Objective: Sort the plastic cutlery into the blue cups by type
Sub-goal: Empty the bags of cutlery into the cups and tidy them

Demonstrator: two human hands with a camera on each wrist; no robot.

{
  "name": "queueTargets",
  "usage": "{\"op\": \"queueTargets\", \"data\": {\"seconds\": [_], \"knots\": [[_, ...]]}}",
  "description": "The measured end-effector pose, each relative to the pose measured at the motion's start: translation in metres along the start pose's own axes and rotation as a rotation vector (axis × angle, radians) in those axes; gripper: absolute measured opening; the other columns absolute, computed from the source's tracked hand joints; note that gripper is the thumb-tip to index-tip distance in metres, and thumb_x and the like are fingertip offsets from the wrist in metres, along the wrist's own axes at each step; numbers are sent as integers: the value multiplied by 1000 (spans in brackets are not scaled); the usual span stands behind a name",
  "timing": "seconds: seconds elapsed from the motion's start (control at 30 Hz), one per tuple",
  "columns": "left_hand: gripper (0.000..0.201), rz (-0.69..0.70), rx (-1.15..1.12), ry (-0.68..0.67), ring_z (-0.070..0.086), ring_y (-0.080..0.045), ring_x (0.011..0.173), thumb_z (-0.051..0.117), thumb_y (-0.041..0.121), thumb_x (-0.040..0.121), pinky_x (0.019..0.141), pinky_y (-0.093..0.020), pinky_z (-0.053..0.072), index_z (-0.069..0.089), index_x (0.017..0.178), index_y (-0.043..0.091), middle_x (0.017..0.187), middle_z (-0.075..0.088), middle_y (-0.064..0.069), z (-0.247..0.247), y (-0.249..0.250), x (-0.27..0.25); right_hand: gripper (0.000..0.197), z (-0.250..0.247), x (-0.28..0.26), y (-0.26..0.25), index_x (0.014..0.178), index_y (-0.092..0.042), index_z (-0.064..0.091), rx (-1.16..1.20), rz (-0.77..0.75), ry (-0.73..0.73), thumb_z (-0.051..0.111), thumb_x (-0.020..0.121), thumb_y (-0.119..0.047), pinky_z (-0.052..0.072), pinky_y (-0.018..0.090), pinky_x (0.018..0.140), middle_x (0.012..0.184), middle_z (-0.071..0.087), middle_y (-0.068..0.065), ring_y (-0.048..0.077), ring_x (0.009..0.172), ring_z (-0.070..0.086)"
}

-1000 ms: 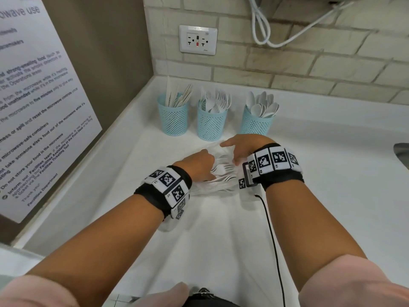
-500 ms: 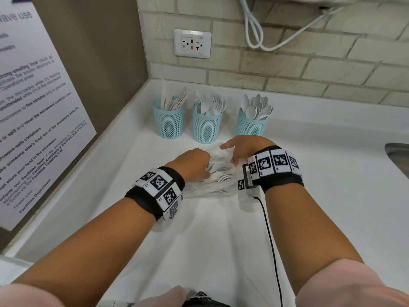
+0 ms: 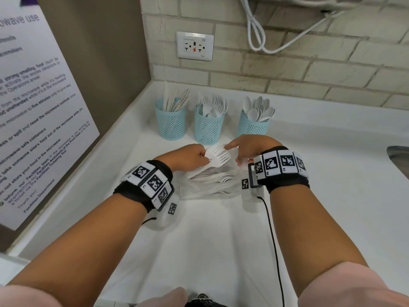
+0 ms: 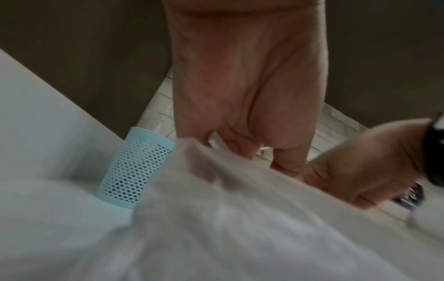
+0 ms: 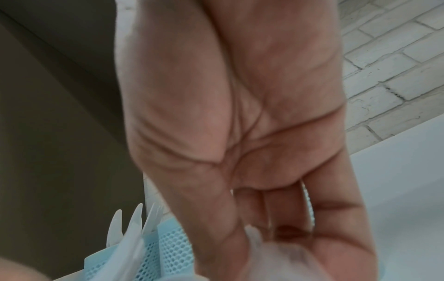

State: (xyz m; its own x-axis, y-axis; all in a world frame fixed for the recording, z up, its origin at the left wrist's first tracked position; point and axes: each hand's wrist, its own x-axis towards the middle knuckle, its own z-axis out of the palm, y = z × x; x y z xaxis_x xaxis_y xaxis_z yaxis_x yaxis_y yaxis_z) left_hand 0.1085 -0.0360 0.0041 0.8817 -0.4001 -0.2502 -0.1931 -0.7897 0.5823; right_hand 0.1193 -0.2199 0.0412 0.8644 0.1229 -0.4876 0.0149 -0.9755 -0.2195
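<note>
Two forks (image 3: pixel 218 156) lifted, three cups (image 3: pixel 209 127)

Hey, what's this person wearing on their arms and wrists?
Both forearms are bare, with pale pink sleeves pushed up near the elbows. Each wrist carries a black band ringed with white tiles printed with black square codes, left and right. A thin black cable trails from the right band.

The bench (image 3: pixel 199 240) is smooth, white and faintly glossy. Three blue cups (image 3: pixel 170 122) are matt perforated plastic mesh. The forks (image 3: pixel 218 157) are white matt plastic, lying in a thin, clear, crinkled plastic bag (image 3: pixel 210 189). The wall (image 3: pixel 309 69) is rough pale brick.
</note>
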Motion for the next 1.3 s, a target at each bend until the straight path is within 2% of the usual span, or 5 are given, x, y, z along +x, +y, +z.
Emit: {"op": "queueTargets", "data": {"seconds": [0.2,0.4,0.67,0.97,1.3], "knots": [[23,-33,-300,-35,49,-17,73,45,16,92,68,-25,41,55,108,2,86,55,-7,-8,-5,-2,62,0,5,5,138,-27,45,52,-4,35,67,83,-8,42,30,84,80,53,-8,10,72,49],[15,31,-475,86,54,-5,66,42,12,95,56,-10,42,54,101,5,79,53,3,-8,1,0,66,-10,8,5,142,-25,38,352,-82,127,66,84,-11,37,38,109,134,52,5,24,126,47],[22,111,-647,189,58,-5,77,43,18,98,76,-23,45,59,114,18,83,59,5,-13,6,2,39,-15,7,-3,136,-12,45,1016,-249,316,48,97,-16,54,21,63,111,60,10,14,74,65],[25,134,-896,200,60,-6,75,51,17,96,66,-17,51,55,121,14,90,61,6,-7,6,7,74,0,21,-27,137,-21,32,985,-382,434,76,77,-18,56,25,67,97,60,11,14,69,60],[16,96,-1099,294,70,-6,72,58,8,91,66,-16,55,61,107,9,92,69,-2,0,-2,11,51,13,39,-21,131,-10,46,1111,-342,542,67,85,-8,46,17,54,73,61,2,8,56,54]]}}
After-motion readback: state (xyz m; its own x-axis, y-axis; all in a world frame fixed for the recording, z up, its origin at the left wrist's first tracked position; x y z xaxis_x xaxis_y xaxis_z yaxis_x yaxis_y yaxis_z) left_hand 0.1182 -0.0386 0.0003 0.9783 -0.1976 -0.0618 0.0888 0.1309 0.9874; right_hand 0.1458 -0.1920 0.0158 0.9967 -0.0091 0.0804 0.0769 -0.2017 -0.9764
